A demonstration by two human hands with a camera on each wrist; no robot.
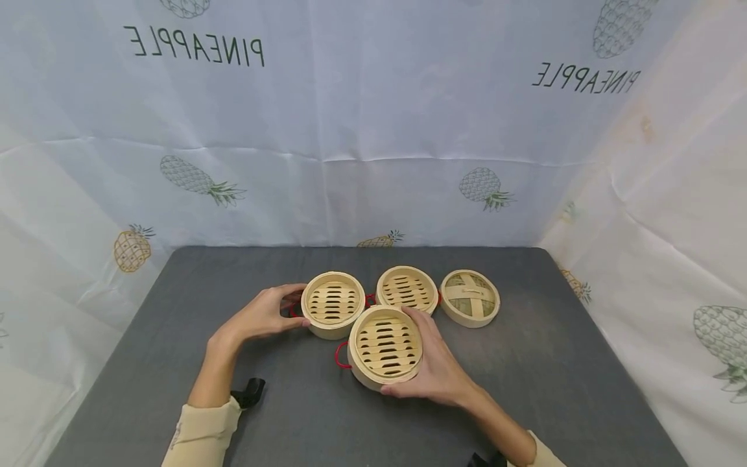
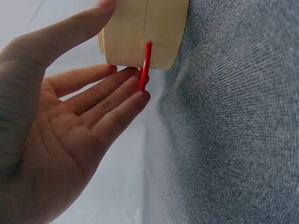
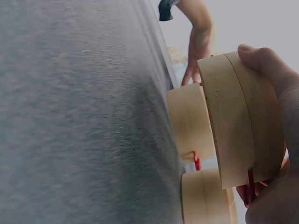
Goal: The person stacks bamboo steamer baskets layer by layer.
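My right hand holds a round bamboo steamer basket raised and tilted above the table, thumb at its near side and fingers round its far right. A red loop handle sticks out on its left. To its left, a second slatted steamer basket stands on the table. My left hand is at that basket's left side with straight fingers and thumb, the fingertips right at its edge. Its red handle shows between my thumb and fingers.
A third slatted basket stands behind the raised one and is partly covered by it. Right of it lies a woven bamboo lid with crossed strips. The dark grey table ends at a pineapple-print curtain.
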